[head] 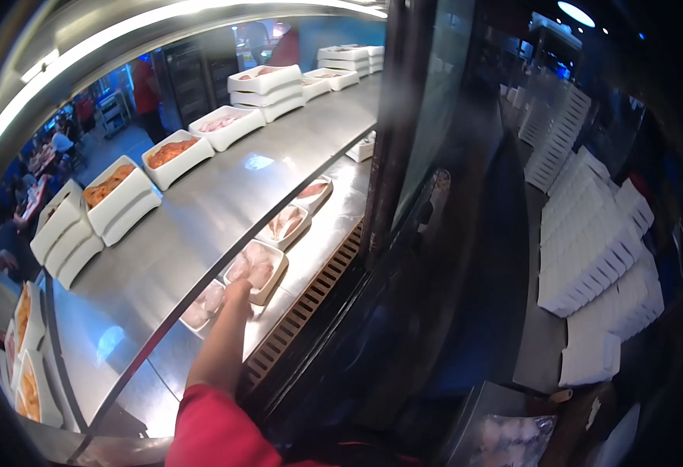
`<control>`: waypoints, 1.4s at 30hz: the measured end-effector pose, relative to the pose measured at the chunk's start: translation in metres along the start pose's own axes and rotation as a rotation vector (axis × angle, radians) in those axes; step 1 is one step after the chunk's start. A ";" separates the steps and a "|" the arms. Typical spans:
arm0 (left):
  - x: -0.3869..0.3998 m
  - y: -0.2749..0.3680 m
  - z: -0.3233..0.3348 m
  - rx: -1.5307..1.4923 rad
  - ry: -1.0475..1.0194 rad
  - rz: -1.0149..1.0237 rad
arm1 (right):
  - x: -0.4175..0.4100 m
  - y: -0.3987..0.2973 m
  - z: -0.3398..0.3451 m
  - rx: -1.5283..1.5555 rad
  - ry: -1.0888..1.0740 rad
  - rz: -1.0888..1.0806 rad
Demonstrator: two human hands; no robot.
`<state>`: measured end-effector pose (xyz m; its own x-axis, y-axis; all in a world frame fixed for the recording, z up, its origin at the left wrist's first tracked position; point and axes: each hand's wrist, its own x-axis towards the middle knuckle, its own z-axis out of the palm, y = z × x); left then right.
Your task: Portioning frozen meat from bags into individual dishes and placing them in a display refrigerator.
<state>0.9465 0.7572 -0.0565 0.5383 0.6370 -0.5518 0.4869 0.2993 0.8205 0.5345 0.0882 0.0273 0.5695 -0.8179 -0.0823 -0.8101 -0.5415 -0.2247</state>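
Observation:
My left hand (240, 290) reaches under the steel shelf, at the near side of a white tray of pale raw meat (258, 265); its fingers are mostly hidden, so its hold is unclear. Beside it stands another white tray of pale meat (202, 306), partly under the shelf edge. Farther along the lower deck are a tray with meat pieces (284, 224) and a tray with darker meat (313, 191). My right hand is out of view. At the lower right lies a clear plastic bag of pale pieces (513, 441).
Above the lower deck runs a steel shelf (213, 201) bearing white trays of orange marinated meat (172, 153) and stacked trays (266, 87). A slotted vent (309, 298) edges the deck. A dark upright post (397, 117) stands right of it. Stacked white trays (592, 245) fill the right-hand counter. People sit beyond the shelf.

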 end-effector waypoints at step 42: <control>-0.514 -0.123 0.356 0.719 -1.706 0.905 | -0.054 -0.043 0.037 0.096 -0.264 0.132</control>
<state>0.8545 0.1398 0.0732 0.4826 -0.8758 -0.0125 -0.3313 -0.1957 0.9230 0.5441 0.1632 0.0053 0.4871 -0.7940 -0.3637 -0.8697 -0.4028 -0.2854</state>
